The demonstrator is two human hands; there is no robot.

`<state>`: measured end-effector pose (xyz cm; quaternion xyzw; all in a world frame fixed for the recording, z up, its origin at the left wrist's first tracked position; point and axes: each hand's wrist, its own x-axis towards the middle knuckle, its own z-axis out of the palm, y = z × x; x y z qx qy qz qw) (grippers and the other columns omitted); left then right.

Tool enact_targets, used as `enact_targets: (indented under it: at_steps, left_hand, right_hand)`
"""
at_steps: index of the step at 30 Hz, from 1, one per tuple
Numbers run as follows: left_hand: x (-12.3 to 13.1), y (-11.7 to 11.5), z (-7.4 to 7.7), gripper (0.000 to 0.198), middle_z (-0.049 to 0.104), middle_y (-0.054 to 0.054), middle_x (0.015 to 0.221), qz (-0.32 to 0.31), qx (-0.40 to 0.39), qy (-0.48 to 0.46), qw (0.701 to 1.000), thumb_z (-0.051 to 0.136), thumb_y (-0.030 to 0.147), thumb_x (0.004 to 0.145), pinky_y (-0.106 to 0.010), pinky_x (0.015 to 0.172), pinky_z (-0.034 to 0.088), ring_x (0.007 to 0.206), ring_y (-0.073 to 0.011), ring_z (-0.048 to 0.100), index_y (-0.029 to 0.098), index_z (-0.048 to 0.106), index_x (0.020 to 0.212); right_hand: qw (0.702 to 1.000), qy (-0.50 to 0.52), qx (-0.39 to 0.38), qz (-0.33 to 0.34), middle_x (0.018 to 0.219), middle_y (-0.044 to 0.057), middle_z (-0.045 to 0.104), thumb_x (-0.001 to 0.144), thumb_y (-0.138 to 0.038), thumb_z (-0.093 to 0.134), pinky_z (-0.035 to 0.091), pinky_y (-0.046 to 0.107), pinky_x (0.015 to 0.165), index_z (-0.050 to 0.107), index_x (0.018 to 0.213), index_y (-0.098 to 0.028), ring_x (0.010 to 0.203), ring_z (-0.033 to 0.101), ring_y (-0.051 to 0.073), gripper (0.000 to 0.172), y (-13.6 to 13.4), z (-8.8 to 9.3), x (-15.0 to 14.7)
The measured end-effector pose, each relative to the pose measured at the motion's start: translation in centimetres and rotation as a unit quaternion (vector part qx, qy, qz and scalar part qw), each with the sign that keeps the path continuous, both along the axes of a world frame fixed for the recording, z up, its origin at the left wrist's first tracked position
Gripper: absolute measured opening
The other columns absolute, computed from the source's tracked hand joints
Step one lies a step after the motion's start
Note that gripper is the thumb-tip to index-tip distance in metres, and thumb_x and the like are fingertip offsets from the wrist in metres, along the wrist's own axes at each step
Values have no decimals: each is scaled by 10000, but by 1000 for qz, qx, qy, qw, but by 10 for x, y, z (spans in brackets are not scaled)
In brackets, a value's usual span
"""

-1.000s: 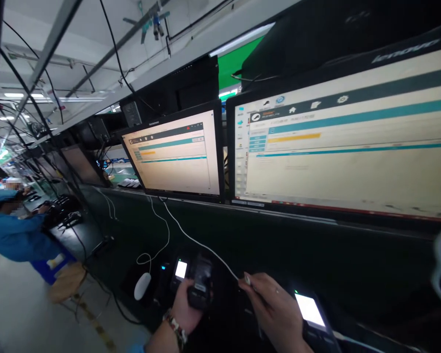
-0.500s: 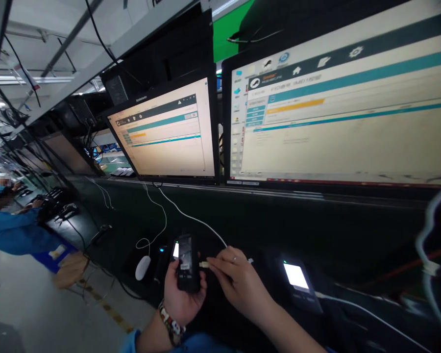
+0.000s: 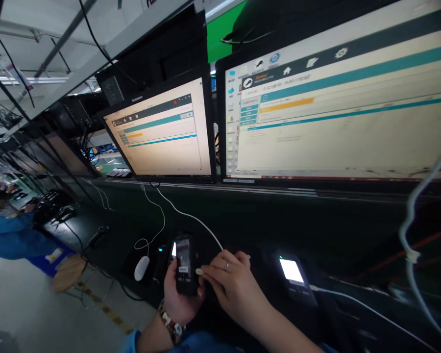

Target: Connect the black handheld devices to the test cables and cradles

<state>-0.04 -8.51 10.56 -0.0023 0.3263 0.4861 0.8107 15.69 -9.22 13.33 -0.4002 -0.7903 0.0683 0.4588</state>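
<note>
My left hand [image 3: 183, 301] is wrapped round a black handheld device [image 3: 186, 282] with a dark screen and a small white label. A lit white screen [image 3: 174, 249] peeks out at its left edge; I cannot tell whether it belongs to a second device behind. My right hand [image 3: 235, 284] pinches the pale plug [image 3: 199, 271] of a white cable [image 3: 202, 223] against the device's right side. Whether the plug is seated in the port is unclear. Further right lies another black device [image 3: 297, 282] with a lit screen and a white cable at its side.
A white mouse [image 3: 141, 268] lies left of my hands, beside a dark object with a blue light [image 3: 160, 250]. Two monitors [image 3: 161, 132] [image 3: 334, 122] stand on the shelf above the bench. A thick cable [image 3: 409, 230] hangs at right. A person in blue [image 3: 11, 233] works at far left, near a stool [image 3: 70, 273].
My right hand has moved slightly left, bringing the plug up to the device's side and leaving less of it showing. The view has shifted a little.
</note>
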Motion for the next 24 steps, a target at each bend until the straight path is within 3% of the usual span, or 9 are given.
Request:
enact_targets:
  at_steps: [6,9,12,15,19,24]
  left_hand:
    - [6,-3,2,499,648,-95,616,17,21,51,998,345,455,940,-224,411,448,515,-160,613,88,658,814]
    - [12,1,-5,471,673,-99,673,17,20,54,998,371,435,949,-241,485,490,576,-160,635,79,655,827]
    - [20,16,-24,372,719,-109,829,12,35,76,996,442,384,943,-287,646,543,714,-176,677,81,658,942]
    - [27,40,-50,271,732,-94,932,-38,66,146,986,553,344,898,-261,665,522,787,-173,683,115,664,991]
    - [27,77,-75,315,719,-129,1023,-163,148,275,936,568,384,872,-238,672,505,910,-193,675,121,679,1004]
    - [25,116,-92,195,704,-66,1054,-143,145,452,868,633,333,770,-371,851,549,1024,-237,654,208,639,918]
  right_hand:
    - [999,-10,-28,12,703,-6,661,845,-59,499,259,357,702,661,799,-196,735,538,136,217,2,-4,0]
    - [996,-46,-79,2,704,2,665,848,-66,493,281,371,733,675,768,-213,776,553,154,247,13,-14,4]
    - [986,-104,-98,-81,1020,70,704,795,-57,535,300,466,879,703,974,-252,1071,536,264,314,22,-35,9]
    - [972,-125,-104,-169,1418,145,476,782,-43,513,308,551,976,621,1210,-243,1301,361,355,484,17,-63,16]
    - [962,-89,-147,-211,1382,109,510,793,-77,507,385,543,972,616,1203,-278,1266,396,328,470,-17,-97,32]
    - [955,-48,-148,-254,1217,82,612,770,-132,512,456,532,877,633,1094,-273,1161,476,307,373,-66,-122,66]
